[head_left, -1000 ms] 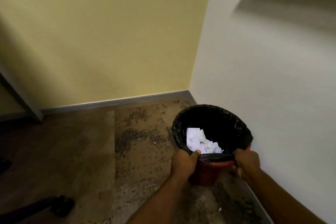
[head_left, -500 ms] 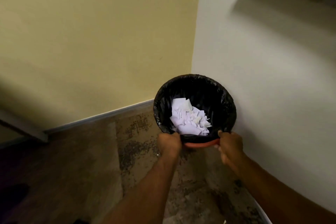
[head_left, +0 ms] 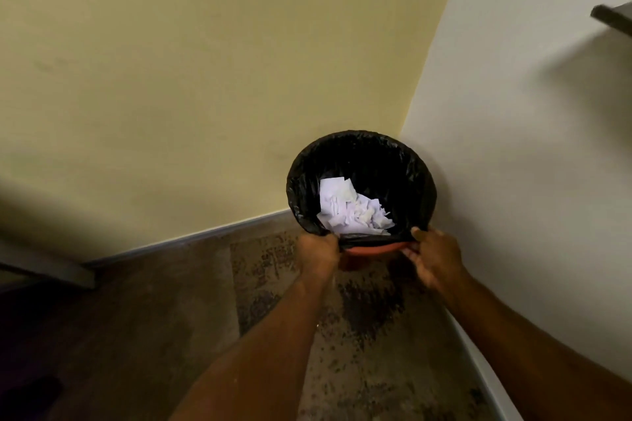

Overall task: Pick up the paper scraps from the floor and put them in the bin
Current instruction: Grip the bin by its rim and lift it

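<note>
A round red bin [head_left: 369,249] lined with a black bag [head_left: 386,161] is held up in front of the room corner, its mouth tipped toward me. White paper scraps [head_left: 349,208] lie piled inside against the near wall of the liner. My left hand [head_left: 318,251] grips the near rim on the left. My right hand [head_left: 432,255] grips the near rim on the right, thumb over the liner's edge. The bin's lower body is hidden behind my hands.
A yellow wall [head_left: 205,79] meets a white wall [head_left: 530,181] right behind the bin. Below lies a brown floor [head_left: 154,335] with a dark speckled patch [head_left: 369,311]. A shelf edge [head_left: 612,19] juts out at upper right. A grey beam [head_left: 48,270] stands at left.
The bin has been lifted off the floor by both hands and tilted toward me, so more of the scraps show. My view has turned to the left.
</note>
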`<state>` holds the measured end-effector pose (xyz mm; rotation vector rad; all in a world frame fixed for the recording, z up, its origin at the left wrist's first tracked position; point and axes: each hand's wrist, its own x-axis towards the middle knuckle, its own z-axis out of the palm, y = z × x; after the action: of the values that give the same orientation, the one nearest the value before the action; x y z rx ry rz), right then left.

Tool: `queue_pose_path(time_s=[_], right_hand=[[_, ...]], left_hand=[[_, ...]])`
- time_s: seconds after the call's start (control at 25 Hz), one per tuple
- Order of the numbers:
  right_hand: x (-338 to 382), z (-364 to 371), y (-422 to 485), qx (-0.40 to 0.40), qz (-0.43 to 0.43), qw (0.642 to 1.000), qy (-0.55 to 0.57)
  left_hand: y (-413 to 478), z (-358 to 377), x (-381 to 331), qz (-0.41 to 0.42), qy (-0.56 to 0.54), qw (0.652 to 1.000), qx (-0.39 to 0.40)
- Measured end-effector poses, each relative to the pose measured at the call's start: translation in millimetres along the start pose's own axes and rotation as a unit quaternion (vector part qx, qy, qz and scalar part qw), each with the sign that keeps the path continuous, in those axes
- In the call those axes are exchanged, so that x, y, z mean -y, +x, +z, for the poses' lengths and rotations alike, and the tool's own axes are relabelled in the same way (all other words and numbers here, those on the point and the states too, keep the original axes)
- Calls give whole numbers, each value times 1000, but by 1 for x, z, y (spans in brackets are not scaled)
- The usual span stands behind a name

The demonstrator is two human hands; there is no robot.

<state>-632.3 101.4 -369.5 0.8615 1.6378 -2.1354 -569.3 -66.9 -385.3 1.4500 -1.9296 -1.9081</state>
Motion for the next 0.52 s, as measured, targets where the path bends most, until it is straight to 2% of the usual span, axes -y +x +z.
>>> queue_pose_path(time_s=[0.24,0.52], right_hand=[[-35,19,92,-21,10,1000,-19],[-59,6,128,-58,11,998,-23]], left_hand=[[75,46,34,-23,-14,1000,-16],[121,82,100,-55,-23,998,-31]])
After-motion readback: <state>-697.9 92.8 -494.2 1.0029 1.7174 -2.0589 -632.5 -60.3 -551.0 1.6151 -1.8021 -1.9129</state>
